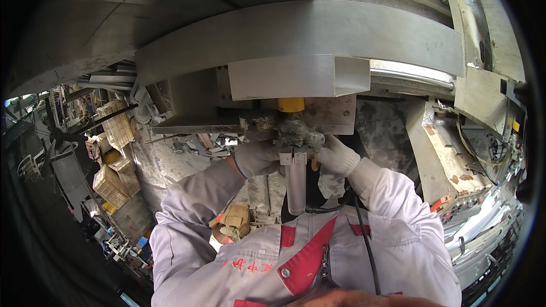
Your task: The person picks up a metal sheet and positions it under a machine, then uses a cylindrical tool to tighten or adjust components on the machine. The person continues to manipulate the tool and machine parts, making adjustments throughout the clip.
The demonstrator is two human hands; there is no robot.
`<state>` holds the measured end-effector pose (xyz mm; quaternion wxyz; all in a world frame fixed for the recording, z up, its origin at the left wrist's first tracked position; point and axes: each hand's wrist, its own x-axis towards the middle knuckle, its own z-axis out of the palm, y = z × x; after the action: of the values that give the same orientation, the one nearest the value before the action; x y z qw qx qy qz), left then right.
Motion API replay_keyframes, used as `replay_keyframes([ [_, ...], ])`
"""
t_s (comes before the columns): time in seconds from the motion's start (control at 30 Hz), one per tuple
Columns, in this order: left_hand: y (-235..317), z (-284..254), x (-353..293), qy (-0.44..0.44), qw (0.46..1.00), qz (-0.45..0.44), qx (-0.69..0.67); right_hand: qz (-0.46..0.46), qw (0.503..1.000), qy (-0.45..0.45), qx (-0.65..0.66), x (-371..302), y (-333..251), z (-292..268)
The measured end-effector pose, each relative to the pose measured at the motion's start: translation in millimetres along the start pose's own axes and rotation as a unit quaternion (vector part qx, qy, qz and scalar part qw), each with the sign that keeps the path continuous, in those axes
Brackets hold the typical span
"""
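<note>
Noted at far left: pale crates [111, 185], well apart from the hands. Next, lower down and nearer the jacket [307, 256]: cardboard box [236, 216].

Then, left hand [255, 158], in a white glove. Directed rightward, reaching to the edge of a small metal block [293, 158]. Cannot tell whether clamped on the block or only laid alongside; fingertips largely hidden.

At centre, between both hands: silver cylinder [296, 187], joined to the block at its upper end. Aligned lengthwise down the view, from machine toward chest, and thus roughly crosswise to the left fingers. Located to the right of the left fingers, to the left of the right fingers, mostly below both. Judged slightly nearer to the left hand. Just above the block: rough metal lump [298, 131], beneath a yellow piece [291, 104].

Further right: right hand [339, 156], also gloved, bent inward beside the lump. Cannot tell whether closed on anything. Lower, beside the cylinder: black hose [325, 209].

At far right: orange handle [441, 202], well apart.
</note>
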<state>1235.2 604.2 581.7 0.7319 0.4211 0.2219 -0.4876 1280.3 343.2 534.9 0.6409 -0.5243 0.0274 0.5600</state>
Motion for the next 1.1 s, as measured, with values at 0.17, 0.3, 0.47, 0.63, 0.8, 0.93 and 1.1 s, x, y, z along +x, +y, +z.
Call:
replay_keyframes([
  [0.17,1.1,7.3,-10.6,0.011,0.999,0.036,0.024,0.04,0.999,0.0,-0.025,6.9,18.5,-1.4],
  [0.3,-2.2,11.6,-12.8,0.061,0.995,0.027,0.074,-0.024,0.999,-0.032,-0.008,9.5,22.2,-2.7],
  [0.47,-18.8,42.2,-18.5,0.118,0.975,0.152,0.109,-0.117,0.984,0.101,-0.083,-23.6,-4.4,8.8],
  [0.63,-28.3,106.5,-48.6,0.12,0.942,0.112,-0.292,-0.448,0.787,0.247,-0.344,-77.4,-62.6,16.4],
  [0.8,-37.1,130.3,-32.6,0.321,0.935,0.13,0.081,-0.625,0.614,0.233,-0.421,-41.8,-110.4,39.0],
  [0.93,-48.6,117.2,-31.6,0.32,0.932,0.148,0.088,-0.614,0.633,0.171,-0.44,4.0,-110.2,64.6],
  [1.1,-56.2,111.9,-22.3,0.315,0.939,0.136,0.009,-0.615,0.626,0.193,-0.438,3.1,-110.3,63.2],
])
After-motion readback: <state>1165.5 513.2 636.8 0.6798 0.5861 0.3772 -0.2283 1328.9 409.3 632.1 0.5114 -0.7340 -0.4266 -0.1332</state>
